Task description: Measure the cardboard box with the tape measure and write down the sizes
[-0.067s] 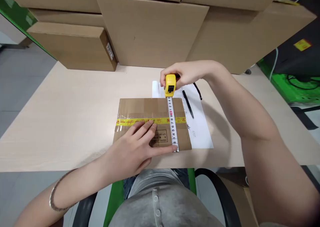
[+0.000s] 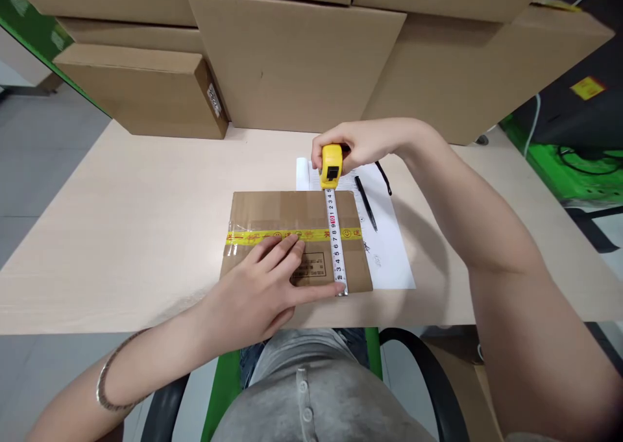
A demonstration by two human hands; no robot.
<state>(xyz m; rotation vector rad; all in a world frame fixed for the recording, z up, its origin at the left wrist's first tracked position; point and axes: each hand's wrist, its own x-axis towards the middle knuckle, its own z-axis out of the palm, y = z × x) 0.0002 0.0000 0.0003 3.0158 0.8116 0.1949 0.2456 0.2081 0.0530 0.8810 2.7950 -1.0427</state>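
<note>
A brown cardboard box (image 2: pixel 272 208) with yellow printed tape across its top lies on the table. My right hand (image 2: pixel 348 145) grips a yellow tape measure (image 2: pixel 331 163) by its case at the box's far edge. Its white blade (image 2: pixel 335 244) runs across the box top to the near edge. My left hand (image 2: pixel 275 276) rests on the box with fingers stretched out, and one fingertip touches the blade's end. White paper (image 2: pixel 389 254) lies partly under the box, with a black pen (image 2: pixel 366 202) on it.
Large cardboard boxes (image 2: pixel 296 59) are stacked along the back of the pale table (image 2: pixel 121 234). A smaller flat box (image 2: pixel 141 98) stands at the back left. Below the table's front edge is a chair armrest (image 2: pixel 423 364).
</note>
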